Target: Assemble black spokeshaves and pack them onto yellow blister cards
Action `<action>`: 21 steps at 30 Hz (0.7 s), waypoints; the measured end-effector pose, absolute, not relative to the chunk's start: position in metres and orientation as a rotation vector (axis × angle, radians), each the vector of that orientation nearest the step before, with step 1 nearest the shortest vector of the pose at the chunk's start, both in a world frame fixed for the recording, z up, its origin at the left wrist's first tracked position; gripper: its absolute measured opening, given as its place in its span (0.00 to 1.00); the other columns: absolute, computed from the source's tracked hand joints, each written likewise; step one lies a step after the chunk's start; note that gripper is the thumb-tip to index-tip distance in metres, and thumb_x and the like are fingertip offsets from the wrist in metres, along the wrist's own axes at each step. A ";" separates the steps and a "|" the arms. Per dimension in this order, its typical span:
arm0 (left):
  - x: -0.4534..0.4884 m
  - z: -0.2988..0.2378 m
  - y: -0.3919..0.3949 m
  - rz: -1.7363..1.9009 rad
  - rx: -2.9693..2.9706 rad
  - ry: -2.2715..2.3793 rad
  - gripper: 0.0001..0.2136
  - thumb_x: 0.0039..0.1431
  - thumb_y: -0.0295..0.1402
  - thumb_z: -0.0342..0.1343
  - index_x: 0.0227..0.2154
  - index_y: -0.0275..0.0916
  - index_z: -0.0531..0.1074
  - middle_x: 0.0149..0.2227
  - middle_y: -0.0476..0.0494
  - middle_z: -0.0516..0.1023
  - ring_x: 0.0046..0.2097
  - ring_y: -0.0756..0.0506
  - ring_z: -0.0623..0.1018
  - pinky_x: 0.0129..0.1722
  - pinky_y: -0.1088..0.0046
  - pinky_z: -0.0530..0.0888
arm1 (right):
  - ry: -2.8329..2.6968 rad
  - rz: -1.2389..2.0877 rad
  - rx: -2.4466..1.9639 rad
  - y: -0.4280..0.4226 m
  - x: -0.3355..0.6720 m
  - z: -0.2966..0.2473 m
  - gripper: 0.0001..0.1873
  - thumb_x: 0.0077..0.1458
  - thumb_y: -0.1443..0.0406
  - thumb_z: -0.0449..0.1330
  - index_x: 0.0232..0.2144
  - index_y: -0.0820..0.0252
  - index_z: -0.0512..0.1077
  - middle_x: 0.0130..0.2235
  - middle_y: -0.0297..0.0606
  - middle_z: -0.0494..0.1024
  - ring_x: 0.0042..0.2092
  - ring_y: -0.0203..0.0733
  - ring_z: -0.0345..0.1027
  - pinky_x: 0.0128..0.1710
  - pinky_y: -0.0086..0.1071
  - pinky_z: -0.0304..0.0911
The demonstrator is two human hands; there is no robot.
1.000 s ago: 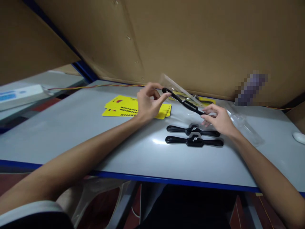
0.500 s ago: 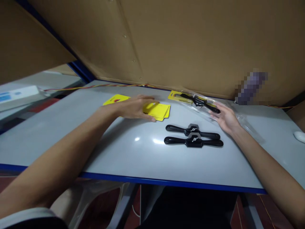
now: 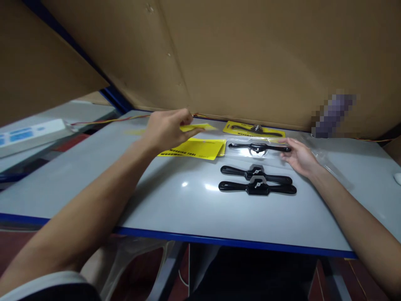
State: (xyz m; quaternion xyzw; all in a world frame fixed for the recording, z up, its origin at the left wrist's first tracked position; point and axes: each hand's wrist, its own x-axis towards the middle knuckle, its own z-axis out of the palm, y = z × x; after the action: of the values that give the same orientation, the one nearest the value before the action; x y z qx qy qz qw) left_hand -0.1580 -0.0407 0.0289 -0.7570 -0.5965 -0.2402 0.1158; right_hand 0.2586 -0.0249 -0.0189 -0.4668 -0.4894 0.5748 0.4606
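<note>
My left hand (image 3: 169,129) pinches a yellow card (image 3: 202,126), smeared by motion, raised over a pile of printed yellow cards (image 3: 203,149). On the right, my right hand (image 3: 300,159) grips the end of a black spokeshave in a clear plastic shell (image 3: 275,148), at the far side of the table. Just behind it lies another spokeshave on a yellow backing card (image 3: 241,133). Nearer to me are two bare black spokeshaves (image 3: 232,170), one in front of the other, with neither hand touching them.
The grey table (image 3: 188,209) has a blue front edge. Clear plastic packaging (image 3: 332,167) lies beyond my right wrist. A brown panel (image 3: 238,58) rises at the back. At left are a white power strip (image 3: 46,128) and a red-yellow wire (image 3: 103,121).
My left hand has lifted a yellow card off the pile. In my right hand, the spokeshave in its shell has come nearer and levelled, showing the yellow-carded one behind it.
</note>
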 end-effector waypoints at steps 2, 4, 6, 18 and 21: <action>-0.157 0.030 -0.042 -0.635 -2.303 -1.626 0.16 0.62 0.47 0.55 0.24 0.43 0.64 0.40 0.40 0.80 0.38 0.41 0.78 0.41 0.59 0.75 | -1.204 1.410 -1.154 -0.026 0.258 -0.018 0.11 0.63 0.54 0.62 0.40 0.54 0.76 0.41 0.38 0.82 0.29 0.40 0.72 0.31 0.38 0.73; -0.152 0.028 -0.042 -0.567 -2.488 -1.522 0.15 0.59 0.43 0.54 0.22 0.43 0.61 0.51 0.38 0.81 0.43 0.39 0.81 0.45 0.58 0.77 | -1.179 1.392 -1.150 -0.026 0.257 -0.019 0.11 0.63 0.54 0.62 0.39 0.54 0.76 0.41 0.38 0.82 0.29 0.40 0.74 0.32 0.38 0.74; -0.146 0.020 -0.039 -0.547 -2.660 -1.480 0.14 0.57 0.43 0.54 0.23 0.43 0.61 0.58 0.37 0.80 0.53 0.36 0.81 0.55 0.53 0.76 | -1.136 1.358 -1.122 -0.026 0.256 -0.021 0.12 0.63 0.53 0.63 0.39 0.53 0.75 0.41 0.37 0.82 0.29 0.39 0.75 0.33 0.38 0.75; -0.136 -0.020 -0.019 -0.733 -2.502 -1.742 0.33 0.58 0.53 0.57 0.59 0.36 0.65 0.52 0.31 0.78 0.51 0.33 0.78 0.54 0.54 0.76 | -1.022 1.353 -1.083 -0.030 0.256 -0.018 0.10 0.64 0.56 0.62 0.38 0.56 0.77 0.44 0.38 0.81 0.28 0.37 0.79 0.27 0.33 0.76; -0.133 -0.019 -0.022 -0.668 -2.514 -1.639 0.41 0.59 0.61 0.55 0.67 0.37 0.62 0.55 0.31 0.75 0.51 0.34 0.76 0.53 0.55 0.75 | -0.951 1.394 -1.119 -0.033 0.252 -0.011 0.10 0.66 0.59 0.60 0.37 0.58 0.78 0.45 0.40 0.82 0.26 0.35 0.78 0.19 0.28 0.71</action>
State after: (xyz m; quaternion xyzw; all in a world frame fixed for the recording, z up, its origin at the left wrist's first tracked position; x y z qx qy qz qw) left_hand -0.1328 -0.0223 -0.0187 -0.8172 -0.5328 -0.2172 0.0333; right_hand 0.2523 -0.0331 -0.0109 -0.4688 -0.3983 0.5839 0.5297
